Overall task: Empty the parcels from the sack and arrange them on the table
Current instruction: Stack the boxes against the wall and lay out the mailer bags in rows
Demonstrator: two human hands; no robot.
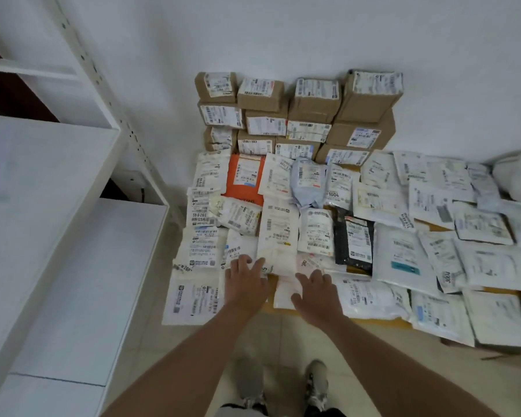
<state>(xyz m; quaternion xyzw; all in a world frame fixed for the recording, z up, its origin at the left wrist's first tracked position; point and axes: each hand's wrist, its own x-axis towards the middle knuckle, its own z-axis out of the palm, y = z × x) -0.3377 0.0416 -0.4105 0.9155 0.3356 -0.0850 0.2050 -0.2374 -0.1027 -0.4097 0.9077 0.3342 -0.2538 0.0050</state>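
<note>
Left hand (246, 278): flat, palm down, fingers spread, grasping nothing; fingertips rest on the near edge of a cream parcel (276, 236), just toward nine o'clock of the right hand.
Right hand (315, 291): also spread open and holding nothing, palm down over a small white mailer (285, 291) at the table's near edge.
Cream parcel: long, lying flat, label up, running toward twelve o'clock from the left fingertips.
Parcels: soft mailers (403, 251) cover the table in overlapping rows, labels up, stretching off toward three o'clock.
Orange mailer (241, 191): at eleven o'clock of the hands, partly under white ones.
Black mailer (354, 242): at two o'clock of the right hand, between white packets.
Blue-grey bag (309, 185): crumpled, at twelve o'clock, just in front of the boxes.
Cardboard boxes (298, 112): stacked in rows against the white wall, at the far side of the table.
Table (373, 322): only a tan strip of its near edge shows.
Sack: something white and bulging (518, 176) at the three o'clock edge; cannot tell whether it is the sack.
Shelving (57, 206): white, at nine o'clock.
Shoes (316, 383): on pale floor tiles at six o'clock.
</note>
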